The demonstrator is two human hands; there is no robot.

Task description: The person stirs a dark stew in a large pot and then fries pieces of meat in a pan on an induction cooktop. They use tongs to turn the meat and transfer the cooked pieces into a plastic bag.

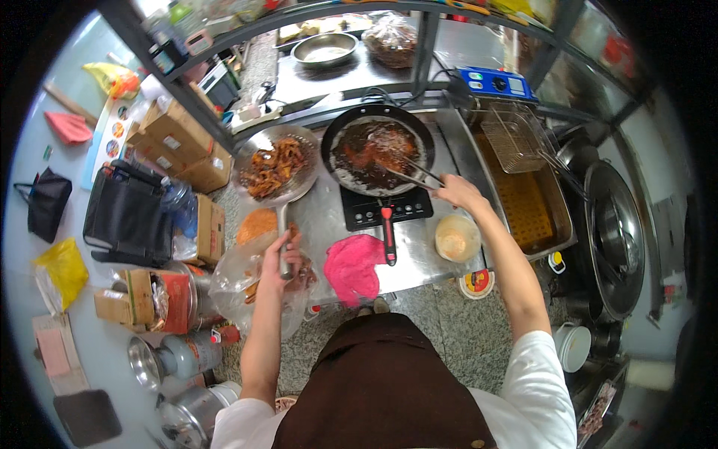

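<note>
My left hand (280, 259) grips the handle of a perforated metal strainer ladle (305, 185), which holds browned fried pieces (275, 168). My right hand (461, 193) holds metal tongs (418, 178) whose tips reach into dark, bubbling oil in a black frying pan (429, 143). Reddish-brown food (387, 149) lies in that oil, near the tips; whether they grip it I cannot tell. Under the pan is a black induction cooker (359, 210). The pan's red and black handle (388, 238) points towards me, beside a pink cloth (353, 264).
A clear plastic bag (235, 280) with food lies below the ladle. Right of the cooker stands a cloudy tub (457, 240). Further right, a wire basket (513, 137) rests over a deep fryer (552, 241) of yellow oil. Cardboard boxes (179, 134) are stacked at left.
</note>
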